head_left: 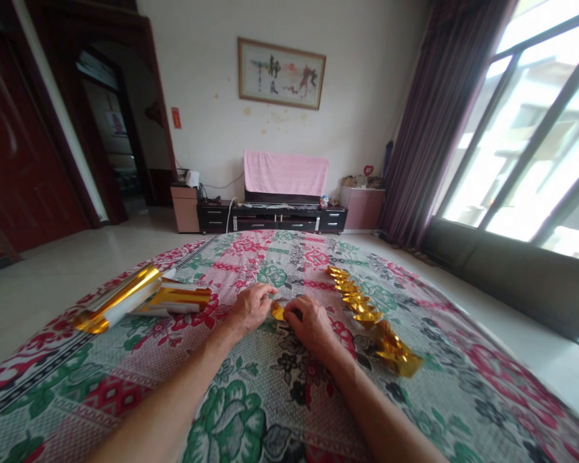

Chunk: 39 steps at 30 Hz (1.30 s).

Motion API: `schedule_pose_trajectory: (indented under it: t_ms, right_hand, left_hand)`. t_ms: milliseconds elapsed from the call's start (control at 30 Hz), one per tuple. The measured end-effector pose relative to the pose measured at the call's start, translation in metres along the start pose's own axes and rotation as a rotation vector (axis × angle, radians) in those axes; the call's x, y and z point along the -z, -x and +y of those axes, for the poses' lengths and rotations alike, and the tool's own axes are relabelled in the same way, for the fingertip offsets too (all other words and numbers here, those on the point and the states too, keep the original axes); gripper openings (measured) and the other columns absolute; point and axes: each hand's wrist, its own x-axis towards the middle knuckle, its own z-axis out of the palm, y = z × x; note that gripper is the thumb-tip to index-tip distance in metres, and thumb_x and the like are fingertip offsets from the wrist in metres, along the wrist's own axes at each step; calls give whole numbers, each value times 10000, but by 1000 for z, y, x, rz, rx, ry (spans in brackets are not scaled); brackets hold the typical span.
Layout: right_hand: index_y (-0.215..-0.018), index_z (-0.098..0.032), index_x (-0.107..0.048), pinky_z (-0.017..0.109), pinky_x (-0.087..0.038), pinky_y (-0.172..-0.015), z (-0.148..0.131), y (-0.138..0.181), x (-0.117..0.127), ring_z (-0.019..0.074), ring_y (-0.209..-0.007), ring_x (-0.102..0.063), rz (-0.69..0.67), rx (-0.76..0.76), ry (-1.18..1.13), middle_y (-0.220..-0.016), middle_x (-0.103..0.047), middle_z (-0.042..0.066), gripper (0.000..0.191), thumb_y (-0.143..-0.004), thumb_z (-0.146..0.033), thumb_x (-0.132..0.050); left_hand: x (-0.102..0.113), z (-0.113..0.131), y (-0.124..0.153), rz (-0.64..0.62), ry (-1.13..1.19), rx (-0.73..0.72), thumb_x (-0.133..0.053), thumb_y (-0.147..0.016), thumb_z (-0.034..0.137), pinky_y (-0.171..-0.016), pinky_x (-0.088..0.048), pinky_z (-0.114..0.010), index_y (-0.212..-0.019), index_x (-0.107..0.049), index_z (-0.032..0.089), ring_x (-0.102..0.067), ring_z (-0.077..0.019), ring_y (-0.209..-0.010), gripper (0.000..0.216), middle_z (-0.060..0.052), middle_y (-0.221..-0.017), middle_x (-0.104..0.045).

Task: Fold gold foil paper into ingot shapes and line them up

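A small piece of gold foil paper (277,312) lies between my two hands, low over the flowered cloth. My right hand (313,321) has its fingers curled and pinched at the paper's right edge. Just left of it, my left hand (251,308) reaches in with fingers extended and apart, close to the paper; its thumb is partly hidden. To the right runs a row of several folded gold paper ingots (355,299). At the near end of that row is a looser cluster of gold foil pieces (399,355).
Curled gold-and-white foil sheets (125,299) lie on the left of the cloth-covered table (222,411). Beyond its far edge stand a low black cabinet (274,218) and a screen under a pink cloth (286,173). A curtained window (525,128) is on the right.
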Motion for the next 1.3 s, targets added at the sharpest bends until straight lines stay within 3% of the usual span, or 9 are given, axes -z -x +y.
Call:
schedule_pose_trajectory:
  t_ms: [133,567,767,1033,1300]
  right_hand:
    - [-759,-209,-641,229,-365,-724,0,0,1,138,-758,-542,1,15,0,-781,-613,22,136,-787,-185,-510]
    - [-757,-193,-642,222,-376,-721,5,-3,0,138,-748,-533,22,13,13,-778,-605,38,179,-781,-113,-483]
    - [-804,-193,-634,232,-366,-735,5,-2,5,149,-797,-510,42,60,58,-815,-571,47,191,-799,-110,-462]
    - [-702,-189,-653,214,-370,-700,5,-1,8,126,-737,-523,-42,112,31,-739,-566,27,223,-750,-72,-469]
    - [-746,-204,-686,217,-395,-721,7,-3,22,128,-764,-543,-131,191,-79,-739,-625,6,239,-668,-57,-514]
  left_hand:
    - [-3,1,0,-82,-32,-43,-502,-718,99,-851,-424,-270,-1017,-601,201,-558,-148,-906,331,-21,-985,-647]
    - [-2,1,0,-152,-114,-217,-505,-721,113,-780,-423,-273,-741,-685,204,-548,-157,-816,202,-34,-797,-637]
    - [0,5,1,-170,-108,-228,-533,-700,134,-726,-428,-260,-789,-675,203,-541,-152,-773,181,-31,-775,-615]
    - [5,7,2,-207,-102,-269,-518,-721,145,-751,-421,-267,-727,-687,212,-539,-144,-769,182,-26,-749,-608]
    - [12,7,1,-254,-105,-332,-535,-752,189,-763,-408,-264,-796,-687,216,-541,-141,-789,161,-23,-789,-619]
